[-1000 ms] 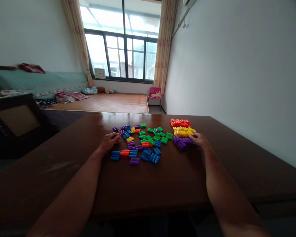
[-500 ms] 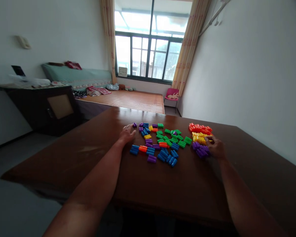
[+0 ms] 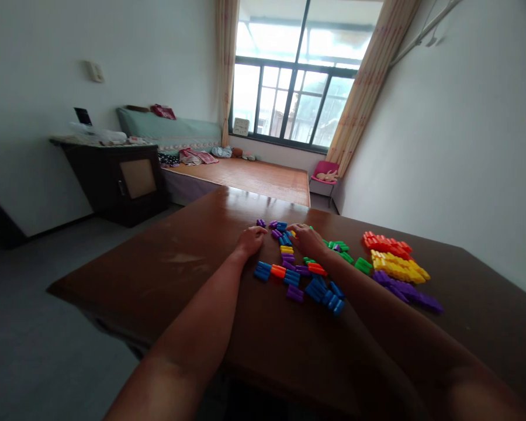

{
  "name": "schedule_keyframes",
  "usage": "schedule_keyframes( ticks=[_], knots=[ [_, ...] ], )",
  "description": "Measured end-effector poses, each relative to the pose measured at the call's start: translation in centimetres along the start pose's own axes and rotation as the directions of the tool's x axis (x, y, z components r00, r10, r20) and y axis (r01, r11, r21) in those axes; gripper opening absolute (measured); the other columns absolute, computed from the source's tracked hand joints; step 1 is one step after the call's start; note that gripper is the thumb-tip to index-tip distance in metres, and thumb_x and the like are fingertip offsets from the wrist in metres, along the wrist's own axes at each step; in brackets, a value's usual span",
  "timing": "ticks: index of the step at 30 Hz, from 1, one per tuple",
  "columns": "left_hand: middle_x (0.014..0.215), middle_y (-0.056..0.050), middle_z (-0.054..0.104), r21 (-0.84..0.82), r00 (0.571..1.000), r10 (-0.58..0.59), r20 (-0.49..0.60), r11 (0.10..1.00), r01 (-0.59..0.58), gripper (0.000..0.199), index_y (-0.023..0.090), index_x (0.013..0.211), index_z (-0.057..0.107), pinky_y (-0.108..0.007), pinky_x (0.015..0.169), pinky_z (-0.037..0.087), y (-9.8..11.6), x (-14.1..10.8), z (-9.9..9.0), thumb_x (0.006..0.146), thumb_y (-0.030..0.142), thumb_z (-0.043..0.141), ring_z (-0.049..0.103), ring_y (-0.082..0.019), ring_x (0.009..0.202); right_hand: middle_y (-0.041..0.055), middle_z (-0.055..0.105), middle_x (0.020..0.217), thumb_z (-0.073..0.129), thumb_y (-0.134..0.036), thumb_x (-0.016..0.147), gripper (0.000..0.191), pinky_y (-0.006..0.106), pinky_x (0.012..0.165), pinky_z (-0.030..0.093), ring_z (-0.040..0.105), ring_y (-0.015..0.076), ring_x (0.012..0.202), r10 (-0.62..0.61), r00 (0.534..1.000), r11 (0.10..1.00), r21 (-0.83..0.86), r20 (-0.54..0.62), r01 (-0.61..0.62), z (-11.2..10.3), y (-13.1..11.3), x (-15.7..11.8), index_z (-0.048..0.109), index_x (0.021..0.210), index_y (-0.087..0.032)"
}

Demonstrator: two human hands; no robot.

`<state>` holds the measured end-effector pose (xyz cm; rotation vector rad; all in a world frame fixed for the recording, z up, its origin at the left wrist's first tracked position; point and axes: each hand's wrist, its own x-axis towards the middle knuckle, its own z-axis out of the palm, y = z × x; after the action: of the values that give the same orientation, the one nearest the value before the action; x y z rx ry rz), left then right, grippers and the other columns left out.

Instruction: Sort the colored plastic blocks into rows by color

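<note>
My left hand [image 3: 251,240] rests on the table, left of the loose plastic blocks, fingers partly stretched and holding nothing. Just beyond its fingertips lies a small purple block [image 3: 261,223]. My right hand [image 3: 307,238] reaches over the far part of the pile, thumb and fingers closed around a yellow block [image 3: 293,233]. Close to that hand are blue blocks [image 3: 284,239] and another yellow block [image 3: 286,249]. My right hand and forearm hide some green and orange blocks. Nearer me lie a purple block [image 3: 295,293] and several blue blocks [image 3: 318,289].
Sorted rows stand on the right of the brown table [image 3: 193,280]: orange blocks [image 3: 386,244], yellow blocks [image 3: 398,266] and purple blocks [image 3: 407,291]. Green blocks [image 3: 363,265] lie beside my right forearm. Beyond the table are a bed [image 3: 254,178] and a pink chair [image 3: 324,173].
My right hand has left the sorted rows and moved left to the far part of the loose pile. My left hand stays beside the pile. The camera view has turned left.
</note>
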<state>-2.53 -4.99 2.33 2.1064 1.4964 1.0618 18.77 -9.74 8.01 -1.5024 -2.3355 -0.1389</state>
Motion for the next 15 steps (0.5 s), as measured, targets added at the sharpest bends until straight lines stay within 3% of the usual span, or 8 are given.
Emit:
schedule_keyframes(
  ticks=[4,7,11,15],
  knots=[
    [0.099,-0.004,0.074,-0.062,0.998,-0.055,-0.015,0.997,0.053,0.024,0.020,0.098,0.074,-0.025,0.083,0.051,-0.7,0.3,0.1,0.084,0.018,0.054,0.068,-0.018,0.091,0.0117,0.062,0.125,0.048,-0.031,0.091,0.037,0.038,0.100,0.038,0.049,0.0255,0.120,0.110,0.992,0.987,-0.120,0.066,-0.102,2.7,-1.0,6.1,0.059,0.124,-0.019],
    [0.097,-0.004,0.075,-0.055,0.998,-0.057,-0.005,0.997,0.056,0.024,0.021,0.097,0.075,-0.025,0.082,0.051,-0.8,0.3,0.2,0.083,0.018,0.055,0.068,-0.018,0.090,0.0130,0.059,0.129,0.046,-0.042,0.092,0.046,0.047,0.099,0.037,0.046,0.0304,0.123,0.213,0.965,0.968,-0.170,0.153,-0.187,4.5,-1.0,8.7,0.054,0.131,-0.021],
    [0.097,-0.004,0.075,-0.058,0.998,-0.067,-0.015,0.996,0.066,0.025,0.023,0.098,0.075,-0.026,0.082,0.051,-0.6,0.2,0.1,0.083,0.019,0.056,0.068,-0.019,0.090,0.0130,0.062,0.126,0.043,-0.047,0.092,0.046,0.046,0.094,0.041,0.051,0.0303,0.118,0.238,0.931,0.966,-0.171,0.278,-0.196,5.9,-0.9,9.6,0.056,0.130,-0.024],
    [0.097,-0.005,0.075,-0.072,0.996,-0.091,-0.012,0.993,0.090,0.024,0.022,0.098,0.075,-0.026,0.082,0.050,-0.4,0.1,-0.1,0.084,0.019,0.055,0.068,-0.019,0.090,0.0107,0.067,0.115,0.049,-0.044,0.091,0.037,0.041,0.094,0.043,0.055,0.0269,0.113,0.145,0.958,0.985,-0.124,0.249,-0.117,5.3,-1.1,8.9,0.063,0.119,-0.024]
  ],
)
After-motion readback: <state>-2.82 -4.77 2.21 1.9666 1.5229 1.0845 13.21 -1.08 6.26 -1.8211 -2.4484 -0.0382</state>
